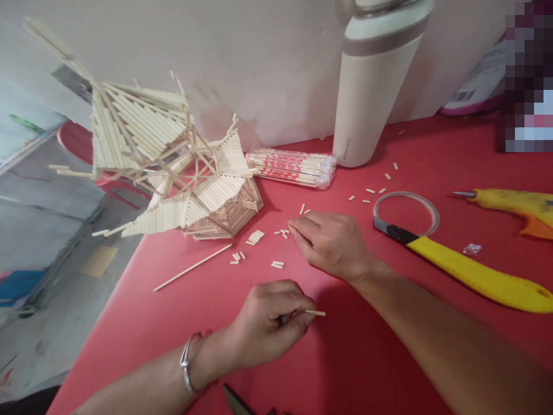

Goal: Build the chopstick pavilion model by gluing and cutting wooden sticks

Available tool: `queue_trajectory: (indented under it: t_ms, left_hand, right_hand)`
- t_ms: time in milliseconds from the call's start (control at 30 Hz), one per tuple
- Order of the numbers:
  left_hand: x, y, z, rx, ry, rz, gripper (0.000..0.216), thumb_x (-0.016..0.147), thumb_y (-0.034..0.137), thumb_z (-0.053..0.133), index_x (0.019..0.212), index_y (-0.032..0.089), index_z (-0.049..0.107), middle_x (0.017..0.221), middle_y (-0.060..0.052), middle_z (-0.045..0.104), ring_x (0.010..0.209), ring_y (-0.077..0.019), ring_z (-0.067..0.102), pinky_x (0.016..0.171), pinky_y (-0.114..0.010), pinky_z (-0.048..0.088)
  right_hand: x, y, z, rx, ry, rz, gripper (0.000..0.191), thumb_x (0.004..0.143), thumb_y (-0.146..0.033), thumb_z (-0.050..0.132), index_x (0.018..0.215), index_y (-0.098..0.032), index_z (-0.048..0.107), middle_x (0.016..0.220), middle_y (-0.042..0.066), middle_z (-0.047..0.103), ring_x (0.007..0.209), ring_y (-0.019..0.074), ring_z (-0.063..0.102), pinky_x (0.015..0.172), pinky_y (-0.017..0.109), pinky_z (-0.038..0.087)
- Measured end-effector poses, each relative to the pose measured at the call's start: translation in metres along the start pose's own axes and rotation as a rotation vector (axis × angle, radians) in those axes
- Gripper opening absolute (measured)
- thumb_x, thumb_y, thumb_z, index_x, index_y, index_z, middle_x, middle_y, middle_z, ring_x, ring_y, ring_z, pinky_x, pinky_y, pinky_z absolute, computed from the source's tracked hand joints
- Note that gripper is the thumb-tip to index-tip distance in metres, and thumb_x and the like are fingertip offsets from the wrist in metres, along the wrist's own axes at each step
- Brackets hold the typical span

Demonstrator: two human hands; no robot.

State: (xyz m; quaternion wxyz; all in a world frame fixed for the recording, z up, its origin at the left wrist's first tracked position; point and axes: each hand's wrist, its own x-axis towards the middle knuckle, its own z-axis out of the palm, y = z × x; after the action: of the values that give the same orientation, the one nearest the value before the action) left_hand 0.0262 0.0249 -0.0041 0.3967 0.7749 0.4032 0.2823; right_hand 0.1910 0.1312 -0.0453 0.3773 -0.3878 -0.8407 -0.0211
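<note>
My left hand (276, 317) pinches a short wooden stick piece (317, 313) between thumb and forefinger, its end poking out to the right. Farther back, my right hand (330, 245) has its fingertips pressed together beside several tiny cut stick pieces (284, 233); anything between those fingertips is hidden. Left of it lie a neat row of short pieces (255, 237), a loose group (237, 257) and a small pair (277, 264). One long thin stick (192, 267) rests below a pavilion-like model built of sticks (173, 167).
A wrapped bundle of sticks (294, 167) and a pale tumbler (371, 98) stand along the wall. To the right are a roll of tape (437, 216), a yellow-handled cutter (479, 274) and a yellow glue gun (514, 202). A dark blade-like tool (237, 400) shows at the red table's near edge.
</note>
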Motion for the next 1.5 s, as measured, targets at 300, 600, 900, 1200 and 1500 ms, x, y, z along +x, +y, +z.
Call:
queue_trajectory:
  t_ms: [300, 600, 900, 1200, 1500]
  left_hand:
    - [0.0002, 0.0006, 0.0006, 0.004, 0.002, 0.006, 0.017, 0.089, 0.005, 0.061, 0.095, 0.01, 0.076, 0.074, -0.01, 0.068, 0.065, -0.0131, 0.064, 0.063, -0.021, 0.051]
    - [0.0011, 0.0022, -0.0008, 0.008, 0.003, -0.006, 0.018, 0.09, 0.008, 0.06, 0.096, 0.012, 0.076, 0.075, -0.009, 0.069, 0.065, -0.0125, 0.064, 0.061, -0.02, 0.052]
    - [0.0009, 0.0005, -0.0002, 0.0, 0.004, 0.003, 0.018, 0.09, 0.006, 0.06, 0.096, 0.011, 0.076, 0.074, -0.01, 0.069, 0.065, -0.013, 0.064, 0.062, -0.021, 0.051]
    - [-0.0001, 0.0011, -0.0003, -0.002, 0.0, -0.003, 0.018, 0.09, 0.007, 0.059, 0.096, 0.01, 0.076, 0.075, -0.011, 0.068, 0.066, -0.0131, 0.063, 0.062, -0.022, 0.051]
    - [0.0009, 0.0015, -0.0007, 0.009, -0.003, -0.001, 0.019, 0.09, 0.007, 0.059, 0.097, 0.012, 0.076, 0.074, -0.01, 0.069, 0.065, -0.0131, 0.063, 0.062, -0.022, 0.051]
  right_hand:
    - [-0.0002, -0.0003, -0.0002, 0.004, -0.02, 0.014, 0.025, 0.096, -0.02, 0.051, 0.085, -0.019, 0.074, 0.069, 0.0, 0.068, 0.061, 0.012, 0.051, 0.056, 0.03, 0.023]
    - [0.0002, -0.0005, -0.0008, 0.013, -0.007, 0.013, 0.024, 0.096, -0.02, 0.052, 0.083, -0.02, 0.073, 0.068, 0.0, 0.067, 0.06, 0.0116, 0.051, 0.056, 0.03, 0.024]
    - [0.0007, -0.0006, -0.0021, 0.012, -0.033, 0.018, 0.024, 0.095, -0.019, 0.052, 0.083, -0.019, 0.073, 0.069, 0.0, 0.067, 0.061, 0.0119, 0.051, 0.056, 0.03, 0.024]
    - [-0.0007, -0.0001, 0.0, 0.02, -0.014, 0.016, 0.024, 0.095, -0.02, 0.052, 0.086, -0.019, 0.074, 0.07, 0.0, 0.069, 0.061, 0.0119, 0.052, 0.056, 0.03, 0.024]
    - [-0.0002, 0.0003, -0.0007, 0.021, -0.022, 0.013, 0.026, 0.096, -0.02, 0.051, 0.083, -0.019, 0.073, 0.069, 0.0, 0.068, 0.061, 0.0116, 0.051, 0.056, 0.03, 0.024]
